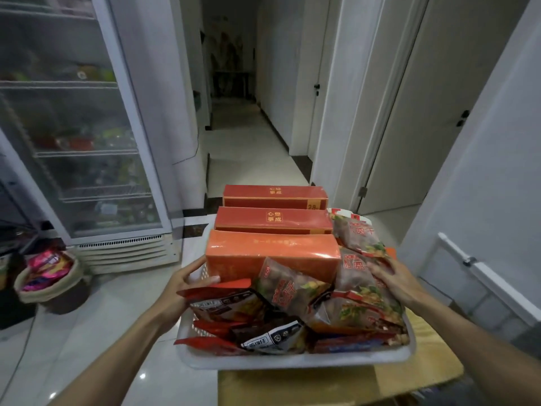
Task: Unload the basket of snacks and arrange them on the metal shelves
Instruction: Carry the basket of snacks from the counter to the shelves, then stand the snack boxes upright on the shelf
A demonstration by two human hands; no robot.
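A white plastic basket [292, 360] sits low in the middle, heaped with snacks. At its far end lie two red boxes [273, 197] [272, 219] and one orange box [272, 253]. Several red and brown snack bags [292, 291] fill the near part and right side. My left hand [187, 285] grips the basket's left rim, thumb over the edge beside the orange box. My right hand [392, 276] holds the right side, its fingers lying over the bags there; the rim under it is hidden. No metal shelves are in view.
The basket is over a yellowish wooden surface [292, 388]. A glass-door fridge [82, 142] stands at left, with a woven floor basket [46, 276] of bright packets beside it. A corridor [248, 148] runs ahead, with white doors [424, 112] on the right.
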